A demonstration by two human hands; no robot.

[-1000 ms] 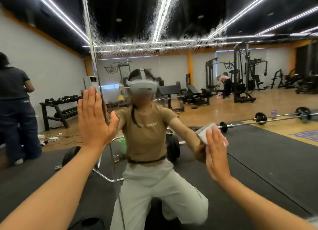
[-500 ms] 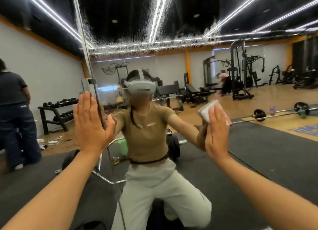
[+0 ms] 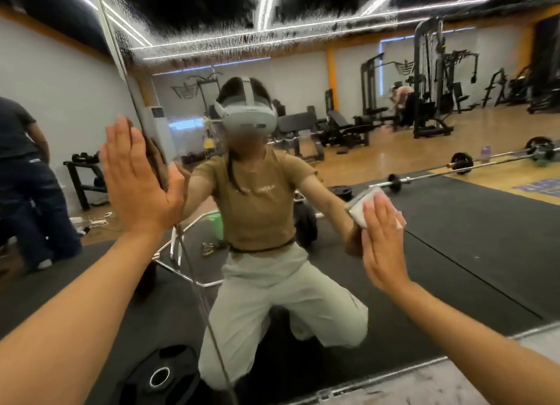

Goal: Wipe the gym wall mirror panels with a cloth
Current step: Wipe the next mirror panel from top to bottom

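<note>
A wall mirror (image 3: 439, 253) fills the view and reflects the gym and a kneeling person. A vertical seam (image 3: 194, 271) between two panels runs down left of centre. My left hand (image 3: 138, 177) lies flat against the glass beside the seam, fingers straight and together. My right hand (image 3: 383, 241) presses a folded white cloth (image 3: 360, 203) flat on the right panel, fingers straight; the cloth shows above my fingertips. The upper part of the glass carries a band of streaks and droplets (image 3: 242, 37).
The mirror's metal bottom frame (image 3: 394, 374) runs along the lower right edge above a grey ledge. A black weight plate (image 3: 160, 377) shows at the bottom left. In the reflection a person in dark clothes (image 3: 27, 177) stands at the far left; a barbell lies on the black mat.
My right hand with the cloth rose on the glass, then came back down and to the right. The view tilted lower and closer. My left hand stayed flat on the mirror.
</note>
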